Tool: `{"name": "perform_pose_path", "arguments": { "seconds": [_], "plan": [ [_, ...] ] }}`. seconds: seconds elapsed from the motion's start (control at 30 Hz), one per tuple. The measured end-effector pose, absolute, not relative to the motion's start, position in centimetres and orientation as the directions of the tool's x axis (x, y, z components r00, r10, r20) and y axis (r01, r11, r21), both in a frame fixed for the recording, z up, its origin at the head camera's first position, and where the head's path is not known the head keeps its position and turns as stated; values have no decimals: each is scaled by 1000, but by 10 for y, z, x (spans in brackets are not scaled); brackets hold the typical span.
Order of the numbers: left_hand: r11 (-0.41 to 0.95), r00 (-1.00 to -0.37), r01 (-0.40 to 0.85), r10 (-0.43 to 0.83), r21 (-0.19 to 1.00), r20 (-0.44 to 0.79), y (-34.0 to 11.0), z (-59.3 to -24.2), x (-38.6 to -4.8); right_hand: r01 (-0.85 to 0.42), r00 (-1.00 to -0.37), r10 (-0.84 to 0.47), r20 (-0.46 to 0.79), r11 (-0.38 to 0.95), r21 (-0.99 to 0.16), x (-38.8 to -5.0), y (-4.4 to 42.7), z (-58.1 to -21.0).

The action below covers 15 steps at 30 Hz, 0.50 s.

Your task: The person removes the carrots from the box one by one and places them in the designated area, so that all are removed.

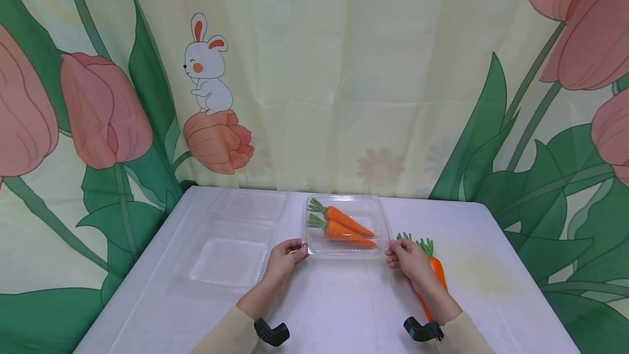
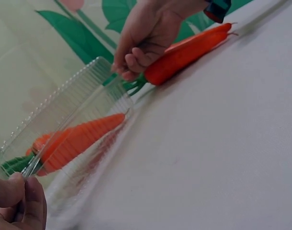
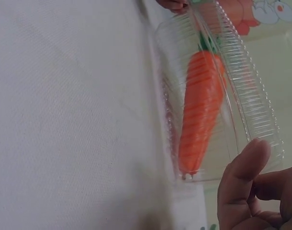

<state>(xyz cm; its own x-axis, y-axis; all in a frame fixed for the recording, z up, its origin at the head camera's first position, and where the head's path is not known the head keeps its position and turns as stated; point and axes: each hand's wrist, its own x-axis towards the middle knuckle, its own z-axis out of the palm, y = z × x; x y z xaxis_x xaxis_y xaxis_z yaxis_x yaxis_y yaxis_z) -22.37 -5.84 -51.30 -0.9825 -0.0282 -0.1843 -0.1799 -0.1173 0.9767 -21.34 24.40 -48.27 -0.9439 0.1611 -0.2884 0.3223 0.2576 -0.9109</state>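
A clear lidded plastic container [image 1: 361,201] holds two orange carrots [image 1: 346,219] with green tops, lying side by side. My left hand [image 1: 286,260] pinches its front left corner between thumb and fingers; the left wrist view shows this hand [image 2: 21,203] at the rim. At the front right corner, my right hand [image 1: 410,261] has its fingers curled and the fingertips at the rim, as the right wrist view also shows of this hand [image 3: 253,191]. The lid lies over the carrots; whether its edge is fastened I cannot tell.
Left of the container, another clear container [image 1: 228,261] lies opened flat, its second half towards the back. More carrots [image 1: 437,272] lie partly under my right forearm. A printed curtain [image 1: 319,70] hangs behind the white-covered table [image 1: 344,310].
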Motion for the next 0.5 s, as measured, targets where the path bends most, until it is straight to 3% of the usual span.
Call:
{"name": "perform_pose_path", "arguments": {
  "seconds": [0.33, 0.5],
  "plan": [
    [-129, -969, -216, -90, 968, -228, -51, -516, -220, 327, -943, 172, -286, 295, -898, -215, 245, -482],
    [-149, -979, -180, -65, 972, -191, -48, -514, -218, 305, -950, 167, -265, 305, -902, -216, 246, -481]
  ]
}}
